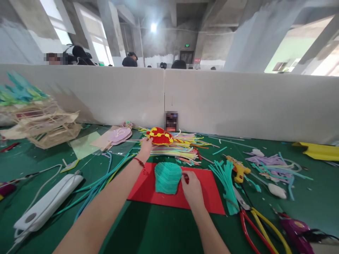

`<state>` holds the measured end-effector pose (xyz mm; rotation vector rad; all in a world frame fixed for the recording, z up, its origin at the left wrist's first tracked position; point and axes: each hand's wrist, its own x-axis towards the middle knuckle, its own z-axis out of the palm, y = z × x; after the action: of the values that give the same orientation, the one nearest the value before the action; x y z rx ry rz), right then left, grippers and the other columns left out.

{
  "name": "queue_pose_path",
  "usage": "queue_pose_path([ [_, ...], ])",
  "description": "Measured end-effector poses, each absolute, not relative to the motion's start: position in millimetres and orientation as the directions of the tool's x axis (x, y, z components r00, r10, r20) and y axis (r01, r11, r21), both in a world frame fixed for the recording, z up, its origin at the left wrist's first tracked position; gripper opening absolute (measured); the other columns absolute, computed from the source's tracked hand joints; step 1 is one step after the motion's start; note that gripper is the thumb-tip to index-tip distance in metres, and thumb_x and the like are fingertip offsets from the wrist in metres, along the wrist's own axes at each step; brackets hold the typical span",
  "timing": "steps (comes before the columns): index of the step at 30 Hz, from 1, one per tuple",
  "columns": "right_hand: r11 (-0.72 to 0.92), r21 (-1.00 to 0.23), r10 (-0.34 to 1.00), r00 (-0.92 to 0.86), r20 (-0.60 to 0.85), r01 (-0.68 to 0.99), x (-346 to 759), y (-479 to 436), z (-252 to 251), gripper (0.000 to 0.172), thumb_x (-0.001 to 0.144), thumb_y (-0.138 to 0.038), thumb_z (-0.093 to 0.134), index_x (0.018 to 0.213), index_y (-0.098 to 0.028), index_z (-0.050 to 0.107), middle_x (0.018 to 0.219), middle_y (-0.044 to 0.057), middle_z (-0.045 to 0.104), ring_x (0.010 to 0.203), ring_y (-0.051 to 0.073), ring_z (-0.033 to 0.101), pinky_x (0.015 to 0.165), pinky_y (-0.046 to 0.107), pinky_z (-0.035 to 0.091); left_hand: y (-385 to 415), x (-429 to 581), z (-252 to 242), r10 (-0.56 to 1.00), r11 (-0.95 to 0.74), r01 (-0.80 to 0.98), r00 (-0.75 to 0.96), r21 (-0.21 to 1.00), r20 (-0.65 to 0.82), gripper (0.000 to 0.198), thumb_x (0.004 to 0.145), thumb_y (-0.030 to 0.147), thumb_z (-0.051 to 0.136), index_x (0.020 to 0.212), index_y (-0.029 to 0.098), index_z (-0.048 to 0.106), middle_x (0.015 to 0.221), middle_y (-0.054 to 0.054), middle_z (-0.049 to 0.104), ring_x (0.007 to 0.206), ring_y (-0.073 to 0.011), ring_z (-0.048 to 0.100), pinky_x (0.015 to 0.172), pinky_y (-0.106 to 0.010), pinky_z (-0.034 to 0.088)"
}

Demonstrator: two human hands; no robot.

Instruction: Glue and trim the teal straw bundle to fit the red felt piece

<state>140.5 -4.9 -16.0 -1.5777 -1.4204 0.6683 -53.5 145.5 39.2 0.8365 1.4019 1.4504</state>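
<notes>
My left hand [146, 148] reaches to the far side of the work area, its fingers closed on the edge of a red, yellow-trimmed fuzzy craft piece [160, 137]. That piece is over a pile of coloured pipe cleaners [174, 152]. Nearer to me, a teal panel of pipe cleaners [167, 178] lies on a red sheet [209, 188]. My right hand [192, 185] is at the panel's right edge, with thumb and forefinger curled together against it. Its other fingers are bent toward the palm.
Teal pipe cleaners [229, 187], a yellow glue gun [239, 170] and scissors [250, 208] lie to the right. A purple glue gun [296, 225] is at lower right. At left are a white power strip [49, 204] and a wooden model [57, 127]. A white partition [238, 102] stands behind.
</notes>
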Motion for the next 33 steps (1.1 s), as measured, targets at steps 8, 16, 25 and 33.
queue_pose_path([
  [8, 0.022, -0.938, 0.96, 0.255, 0.116, 0.345, 140.7, -5.5, -6.2, 0.021, 0.08, -0.034, 0.049, 0.083, -0.022, 0.066, 0.087, 0.011, 0.068, 0.081, 0.027, 0.063, 0.074, 0.039, 0.048, 145.9, -51.5, 62.5, 0.888, -0.058, -0.367, -0.444, 0.929, -0.12, 0.011, 0.091, 0.019, 0.042, 0.087, 0.019, 0.051, 0.071, 0.003, 0.063, 0.057, -0.0099, 0.062, 0.058, -0.023, 0.053],
  [16, -0.058, -0.977, 0.983, 0.158, -0.091, -0.205, 147.5, 2.9, 8.7, 0.061, 0.085, -0.067, 0.032, 0.095, -0.016, 0.066, 0.081, 0.012, 0.071, 0.075, 0.023, 0.067, 0.067, 0.035, 0.052, 127.9, -56.4, 64.5, 0.959, -0.025, -0.375, -0.271, 0.927, -0.084, 0.008, 0.081, 0.017, 0.054, 0.075, 0.015, 0.06, 0.072, -0.003, 0.068, 0.062, -0.0136, 0.064, 0.059, -0.023, 0.052],
  [25, -0.241, -0.943, 0.876, -0.469, -0.11, -0.229, 124.0, -26.0, 30.3, 0.044, 0.075, -0.059, 0.061, 0.092, -0.018, 0.063, 0.056, 0.0, 0.065, 0.06, 0.019, 0.066, 0.062, 0.03, 0.05, 105.0, -50.0, 63.9, 0.98, 0.03, -0.301, -0.177, 0.953, -0.086, 0.019, 0.086, 0.031, 0.053, 0.088, 0.017, 0.065, 0.087, -0.005, 0.072, 0.076, -0.0177, 0.067, 0.061, -0.026, 0.053],
  [33, -0.186, -0.908, 0.948, -0.312, -0.065, -0.376, 110.1, -16.1, 5.5, 0.044, 0.073, -0.063, 0.061, 0.075, -0.02, 0.05, 0.038, -0.009, 0.049, 0.034, 0.012, 0.052, 0.037, 0.021, 0.037, 31.4, -15.6, 46.1, 0.967, 0.202, -0.153, 0.185, 0.967, -0.172, 0.028, 0.079, 0.041, 0.062, 0.078, 0.014, 0.067, 0.074, -0.009, 0.071, 0.075, -0.0208, 0.068, 0.072, -0.03, 0.053],
])
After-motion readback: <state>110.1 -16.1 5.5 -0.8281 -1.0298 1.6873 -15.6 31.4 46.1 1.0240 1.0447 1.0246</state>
